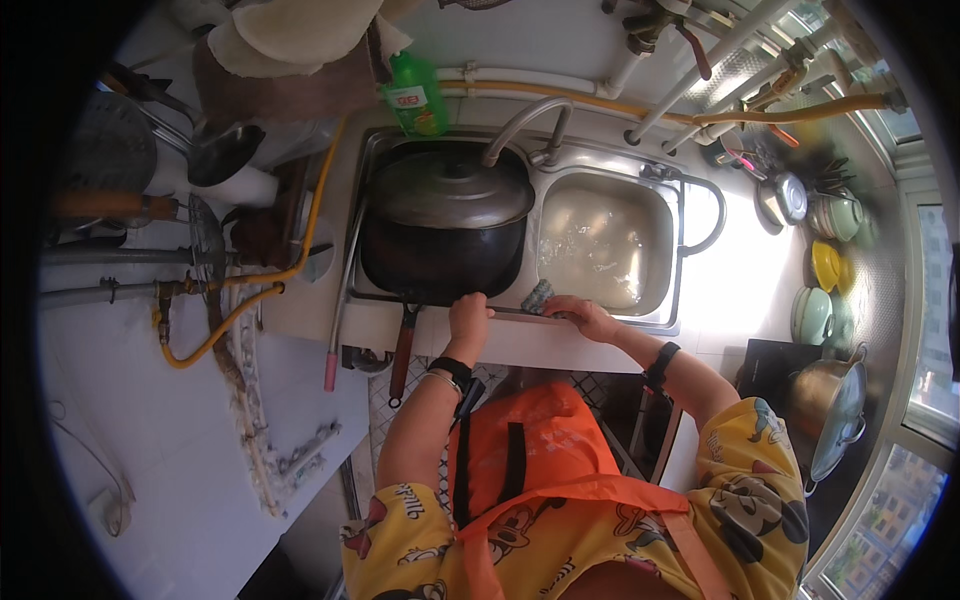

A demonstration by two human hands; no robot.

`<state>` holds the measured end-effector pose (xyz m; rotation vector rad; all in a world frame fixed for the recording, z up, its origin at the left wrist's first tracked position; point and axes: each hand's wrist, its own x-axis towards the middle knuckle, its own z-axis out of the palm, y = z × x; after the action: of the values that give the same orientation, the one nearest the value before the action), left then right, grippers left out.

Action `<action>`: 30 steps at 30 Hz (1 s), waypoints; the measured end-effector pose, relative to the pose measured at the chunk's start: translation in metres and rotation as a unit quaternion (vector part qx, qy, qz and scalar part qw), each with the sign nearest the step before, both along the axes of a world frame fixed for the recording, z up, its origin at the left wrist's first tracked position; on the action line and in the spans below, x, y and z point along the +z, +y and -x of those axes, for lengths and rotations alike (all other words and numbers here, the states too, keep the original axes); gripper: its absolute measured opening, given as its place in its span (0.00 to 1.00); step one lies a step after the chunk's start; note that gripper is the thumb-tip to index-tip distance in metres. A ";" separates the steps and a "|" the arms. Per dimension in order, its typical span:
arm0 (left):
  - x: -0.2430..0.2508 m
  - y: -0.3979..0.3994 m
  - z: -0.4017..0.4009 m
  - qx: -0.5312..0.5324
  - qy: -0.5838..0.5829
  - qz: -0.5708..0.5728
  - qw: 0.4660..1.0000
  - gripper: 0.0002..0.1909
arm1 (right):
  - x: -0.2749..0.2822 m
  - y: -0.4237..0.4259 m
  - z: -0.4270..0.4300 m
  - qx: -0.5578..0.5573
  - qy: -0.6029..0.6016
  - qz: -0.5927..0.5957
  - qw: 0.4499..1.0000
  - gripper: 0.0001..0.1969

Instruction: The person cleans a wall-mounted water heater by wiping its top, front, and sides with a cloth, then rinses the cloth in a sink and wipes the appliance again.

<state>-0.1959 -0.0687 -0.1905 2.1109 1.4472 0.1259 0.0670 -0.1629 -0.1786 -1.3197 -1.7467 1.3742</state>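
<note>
My left hand (469, 324) is at the front edge of the sink, fingers curled, by the near rim of a dark wok (442, 262). Whether it grips that rim or rests there, I cannot tell. A domed metal lid (454, 191) covers the far part of the wok, which sits over the left basin. My right hand (589, 319) holds a grey-green scrubbing cloth (537, 295) against the front ledge of the double stainless steel sink (677, 300). Beyond that hand, the right basin contains cloudy water (600, 240). The wok's wooden handle (403, 356) points towards me over the counter edge.
A curved faucet (525, 120) arches over the lid. Behind the sink stands a green detergent bottle (416, 97). A yellow hose (319, 202) and ladles (221, 154) are at left. Bowls (811, 315) and a lidded pot (829, 412) line the right side.
</note>
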 end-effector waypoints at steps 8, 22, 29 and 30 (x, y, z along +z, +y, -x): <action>-0.005 -0.002 0.002 0.011 0.002 0.001 1.000 0.07 | -0.071 0.024 -0.081 -0.148 -0.020 0.130 0.980 0.19; 0.002 0.000 0.000 0.021 -0.021 0.010 1.000 0.08 | -0.118 0.057 -0.050 -0.146 -0.194 0.150 0.958 0.08; 0.009 0.002 -0.004 0.007 0.031 0.046 0.998 0.13 | -0.006 0.047 0.000 -0.129 -0.031 0.021 0.991 0.18; 0.010 0.002 -0.005 0.006 0.029 0.047 0.998 0.13 | -0.003 0.041 0.012 -0.091 -0.072 -0.019 0.993 0.19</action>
<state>-0.1913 -0.0663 -0.1807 2.0469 1.4703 0.0009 0.0546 -0.1215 -0.1815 -1.5485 -1.6869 1.1652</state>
